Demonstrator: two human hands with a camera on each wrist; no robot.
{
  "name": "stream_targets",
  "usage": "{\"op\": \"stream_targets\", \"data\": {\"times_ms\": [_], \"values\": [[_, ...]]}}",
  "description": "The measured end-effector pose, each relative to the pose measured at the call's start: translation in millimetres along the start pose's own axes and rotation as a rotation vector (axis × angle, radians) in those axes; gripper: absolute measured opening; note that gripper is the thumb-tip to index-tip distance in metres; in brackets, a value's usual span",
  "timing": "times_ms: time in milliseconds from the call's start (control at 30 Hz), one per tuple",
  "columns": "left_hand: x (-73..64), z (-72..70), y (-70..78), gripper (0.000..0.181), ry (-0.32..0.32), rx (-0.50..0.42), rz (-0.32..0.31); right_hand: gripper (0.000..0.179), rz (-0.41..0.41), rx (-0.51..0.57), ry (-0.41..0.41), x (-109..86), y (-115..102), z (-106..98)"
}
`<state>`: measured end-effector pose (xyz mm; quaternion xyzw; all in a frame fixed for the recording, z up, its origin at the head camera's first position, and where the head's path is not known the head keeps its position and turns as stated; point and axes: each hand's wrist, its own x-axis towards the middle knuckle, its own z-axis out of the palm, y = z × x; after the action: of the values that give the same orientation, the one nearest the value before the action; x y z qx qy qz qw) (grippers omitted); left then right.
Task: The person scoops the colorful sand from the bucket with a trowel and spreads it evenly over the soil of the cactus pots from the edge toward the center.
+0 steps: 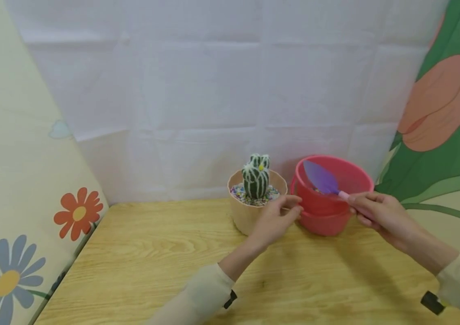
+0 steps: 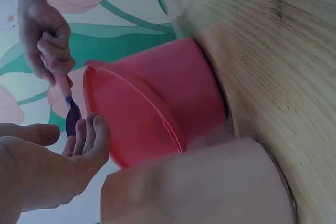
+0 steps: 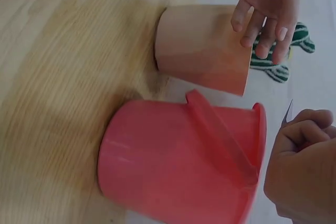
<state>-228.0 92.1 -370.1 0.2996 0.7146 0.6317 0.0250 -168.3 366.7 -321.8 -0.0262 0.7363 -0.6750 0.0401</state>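
Observation:
My right hand (image 1: 384,219) grips the pink handle of a small trowel (image 1: 322,178) with a purple blade, held over the mouth of a red bucket (image 1: 323,225). In the right wrist view the bucket's handle hangs down its side, and most of the trowel is hidden by the hand. My left hand (image 1: 276,219) holds nothing; its fingers are loosely bent between the bucket and a peach flowerpot (image 1: 240,216). A green and white knitted cactus (image 1: 256,183) stands upright in the pot, amid multicoloured pebbles (image 1: 238,192).
Pot and bucket stand side by side on a wooden table (image 1: 152,257), near its back edge. Behind them hangs a creased white cloth (image 1: 197,90). Walls painted with flowers (image 1: 78,213) rise at the left and right.

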Motion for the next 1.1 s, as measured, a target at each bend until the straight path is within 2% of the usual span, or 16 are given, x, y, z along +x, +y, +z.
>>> {"op": "stream_targets", "data": {"times_ms": [200, 267, 433, 500, 567, 800, 1100], "values": [[14.4, 18.4, 0.6, 0.033, 0.049, 0.024, -0.054, 0.041, 0.029, -0.054, 0.059, 8.7, -3.4, -11.5], [20.0, 23.6, 0.6, 0.036, 0.077, -0.015, -0.091, 0.041, 0.021, -0.109, 0.089, 12.2, -4.7, -15.4], [34.6, 38.0, -2.4, 0.043, 0.165, -0.307, -0.216, 0.050, 0.016, -0.316, 0.131, 20.8, -10.6, -28.0], [38.6, 42.0, -3.7, 0.044, 0.205, -0.434, -0.262, 0.055, 0.032, -0.374, 0.119, 25.4, -15.1, -32.5], [41.1, 44.7, -4.5, 0.046, 0.242, -0.517, -0.301, 0.058, 0.048, -0.423, 0.104, 30.5, -20.6, -35.8], [44.5, 50.7, -8.4, 0.043, 0.308, -0.698, -0.366, 0.062, 0.065, -0.611, 0.080, 49.2, -33.2, -45.7], [48.2, 63.8, -6.1, 0.044, 0.374, -0.926, -0.368, 0.051, 0.069, -0.766, -0.008, 75.9, -36.6, -57.9]]}}
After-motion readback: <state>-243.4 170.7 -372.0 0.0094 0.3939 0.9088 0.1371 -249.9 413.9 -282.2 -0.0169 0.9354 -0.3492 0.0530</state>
